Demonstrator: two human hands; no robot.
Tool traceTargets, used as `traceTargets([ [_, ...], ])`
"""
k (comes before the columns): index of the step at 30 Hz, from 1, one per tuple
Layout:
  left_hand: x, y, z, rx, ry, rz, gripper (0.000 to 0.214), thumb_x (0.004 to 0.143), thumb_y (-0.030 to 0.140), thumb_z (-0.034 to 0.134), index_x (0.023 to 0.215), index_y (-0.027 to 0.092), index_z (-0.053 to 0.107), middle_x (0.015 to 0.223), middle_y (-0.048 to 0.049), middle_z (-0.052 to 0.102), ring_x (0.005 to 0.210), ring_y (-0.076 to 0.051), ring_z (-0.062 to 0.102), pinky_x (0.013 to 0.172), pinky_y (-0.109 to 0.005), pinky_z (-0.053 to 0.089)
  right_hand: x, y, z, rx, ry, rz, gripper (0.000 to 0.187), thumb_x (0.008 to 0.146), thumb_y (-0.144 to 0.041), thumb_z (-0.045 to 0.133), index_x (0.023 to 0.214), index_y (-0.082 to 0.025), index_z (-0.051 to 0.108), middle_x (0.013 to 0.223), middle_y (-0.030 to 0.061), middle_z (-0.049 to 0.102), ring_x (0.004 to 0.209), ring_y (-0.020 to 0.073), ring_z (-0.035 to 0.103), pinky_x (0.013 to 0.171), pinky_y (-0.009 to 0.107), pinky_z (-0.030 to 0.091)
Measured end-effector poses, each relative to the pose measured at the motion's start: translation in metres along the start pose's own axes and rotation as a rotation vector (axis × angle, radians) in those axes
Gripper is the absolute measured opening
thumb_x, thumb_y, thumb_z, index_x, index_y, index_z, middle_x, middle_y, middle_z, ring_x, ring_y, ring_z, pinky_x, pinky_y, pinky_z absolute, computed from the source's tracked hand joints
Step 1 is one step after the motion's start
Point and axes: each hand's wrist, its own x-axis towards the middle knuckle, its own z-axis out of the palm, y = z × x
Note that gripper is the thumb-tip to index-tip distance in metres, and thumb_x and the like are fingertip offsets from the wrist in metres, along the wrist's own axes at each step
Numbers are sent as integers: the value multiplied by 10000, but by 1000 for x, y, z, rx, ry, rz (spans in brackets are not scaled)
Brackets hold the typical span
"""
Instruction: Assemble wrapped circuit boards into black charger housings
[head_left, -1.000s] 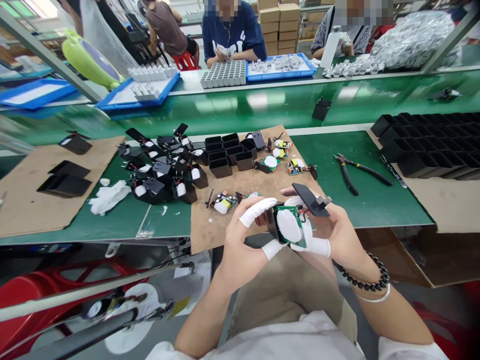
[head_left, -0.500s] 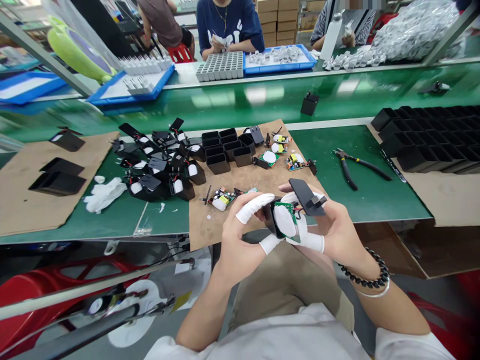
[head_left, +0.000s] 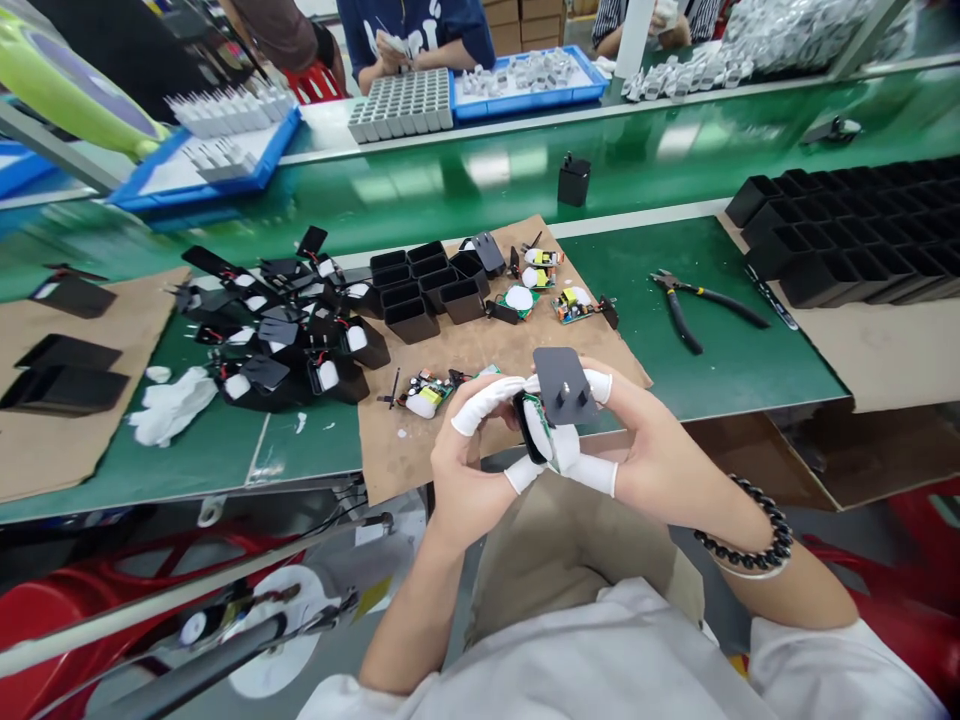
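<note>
My left hand, white cots on its thumb and forefinger, grips a black plastic charger housing by its sides. Partly inside the housing's mouth sits a green circuit board with a white pad on it. My right hand, also in white finger cots, pinches the board's outer end. A dark plug cover with metal prongs stands in front of the right fingers and hides some of them. Just beyond the hands, a loose circuit board with yellow and white parts lies on the brown cardboard.
Black housings stand grouped on the cardboard, with part-assembled chargers heaped to their left. Pliers lie at right near rows of housings. A green conveyor runs behind; co-workers sit across it.
The plug cover has turned so its pronged face shows. The housing has tilted, and the board now sits edge-on to me. My view has shifted slightly to the right.
</note>
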Motion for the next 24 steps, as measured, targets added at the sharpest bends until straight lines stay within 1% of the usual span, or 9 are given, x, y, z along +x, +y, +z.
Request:
traceTargets([
  [4, -5, -12, 9, -165, -29, -199, 668, 618, 378, 983, 1220, 229, 733, 1199, -96, 725, 975, -213, 726, 879, -335, 619, -1, -1, -14, -22, -129, 121, 763, 804, -216, 832, 1504, -295, 538, 1432, 85, 654, 1360, 306, 621, 1119, 473, 563],
  [6, -10, -14, 11, -229, -41, -328, 741, 570, 421, 1001, 1224, 211, 724, 1144, -100, 737, 873, -196, 725, 819, -332, 628, -2, -1, -25, -38, -167, 166, 794, 782, -247, 860, 1504, -302, 535, 1442, 79, 650, 1332, 308, 642, 1117, 481, 566],
  [10, -15, -14, 11, -316, -83, -437, 830, 465, 434, 1038, 1194, 196, 719, 1123, -113, 742, 834, -202, 719, 786, -342, 631, -4, 4, -44, -84, -58, 180, 549, 804, -303, 863, 1316, -272, 668, 1416, 72, 669, 1275, 296, 674, 1128, 487, 560],
  [12, -15, -14, 11, -370, -134, -463, 822, 443, 406, 1049, 1171, 201, 728, 1103, -106, 742, 777, -182, 702, 745, -331, 626, -3, 12, -47, -32, 2, 125, 523, 800, -316, 881, 1280, -262, 680, 1403, 73, 679, 1287, 285, 668, 1136, 472, 554],
  [14, -13, -14, 10, -456, -211, -498, 822, 441, 411, 1052, 1169, 195, 737, 1055, -105, 747, 775, -192, 703, 748, -340, 626, -1, 21, -46, 85, -9, 51, 502, 805, -334, 890, 1263, -261, 697, 1375, 70, 702, 1268, 270, 685, 1112, 446, 574],
  [17, -12, -13, 9, -570, -365, -575, 853, 356, 442, 1065, 1102, 162, 761, 986, -111, 751, 819, -232, 716, 779, -355, 626, 2, 32, -40, 241, -75, 16, 420, 801, -367, 902, 1178, -245, 762, 1244, 75, 770, 1142, 257, 751, 1015, 409, 629],
  [20, -11, -7, 8, -549, -388, -583, 830, 326, 376, 1074, 1066, 160, 767, 935, -83, 729, 771, -200, 688, 743, -321, 611, 6, 35, -39, 286, -44, 52, 322, 777, -404, 918, 1027, -233, 808, 1062, 62, 817, 976, 235, 790, 915, 374, 658],
  [22, -10, -1, 11, -452, -322, -514, 758, 419, 312, 1055, 1105, 180, 762, 942, -61, 708, 734, -160, 656, 712, -291, 595, 6, 32, -41, 266, -14, 84, 264, 758, -414, 927, 897, -225, 807, 934, 44, 822, 872, 217, 791, 846, 349, 663],
  [24, -10, 2, 18, -286, -215, -407, 653, 535, 243, 1003, 1138, 208, 754, 998, -48, 685, 734, -132, 632, 697, -266, 579, 4, 29, -44, 214, 15, 121, 274, 734, -437, 935, 794, -214, 787, 881, 44, 821, 836, 221, 788, 808, 344, 661],
])
